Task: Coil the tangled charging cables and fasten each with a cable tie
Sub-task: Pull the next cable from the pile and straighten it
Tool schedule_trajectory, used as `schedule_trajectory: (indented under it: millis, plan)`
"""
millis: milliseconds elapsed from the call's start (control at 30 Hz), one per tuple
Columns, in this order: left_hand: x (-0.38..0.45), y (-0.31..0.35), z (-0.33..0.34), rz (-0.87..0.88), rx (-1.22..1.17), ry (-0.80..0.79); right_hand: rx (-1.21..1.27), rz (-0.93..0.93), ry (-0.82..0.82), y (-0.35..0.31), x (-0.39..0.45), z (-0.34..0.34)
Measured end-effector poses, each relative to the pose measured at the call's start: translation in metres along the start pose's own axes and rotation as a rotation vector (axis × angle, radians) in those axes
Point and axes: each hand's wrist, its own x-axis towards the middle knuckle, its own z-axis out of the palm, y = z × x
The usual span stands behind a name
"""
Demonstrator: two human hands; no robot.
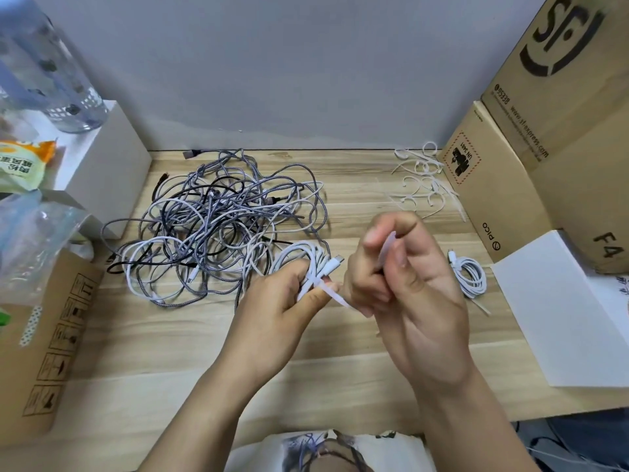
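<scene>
Second cable being tied — most of the pile still waits.

Left hand grips a white coil; right hand pinches the cable tie around it. One tied coil lies to the right — farther back, the tangled cables and spare ties lie on the table.

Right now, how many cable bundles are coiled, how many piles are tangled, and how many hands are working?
Coiled white cables: 2, one held in the left hand, one on the table
Tangled cable pile: 1
Hands: 2, left and right hand
Total: 5
</scene>
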Motion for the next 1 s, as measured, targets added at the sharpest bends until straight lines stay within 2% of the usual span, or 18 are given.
schedule_trajectory:
  millis: [100,200,300,400,500,633,800,1000]
  plan:
    - [-0.001,0.007,-0.004,-0.043,-0.116,0.012,-0.032,0.046,0.009,-0.005,0.001,-0.009]
    - [-0.003,0.011,-0.01,-0.054,-0.173,-0.03,-0.325,0.037,0.076,-0.008,0.0,-0.013]
    - [-0.005,0.016,-0.013,-0.033,-0.171,-0.095,-0.512,0.108,0.115,-0.006,0.001,-0.017]
    - [-0.008,0.022,-0.014,-0.043,-0.209,-0.153,-0.594,0.166,0.131,-0.003,0.001,-0.02]
    - [-0.011,0.024,-0.015,-0.056,-0.209,-0.149,-0.663,0.147,0.099,-0.003,0.003,-0.023]
    - [-0.011,0.023,-0.014,-0.061,-0.096,-0.094,-0.945,0.018,0.019,-0.001,0.003,-0.027]
    - [-0.011,0.024,-0.014,-0.074,0.06,-0.074,-1.17,-0.136,-0.062,0.0,0.004,-0.028]
    - [-0.012,0.027,-0.013,-0.079,0.257,-0.073,-1.357,-0.185,-0.166,-0.002,0.003,-0.027]
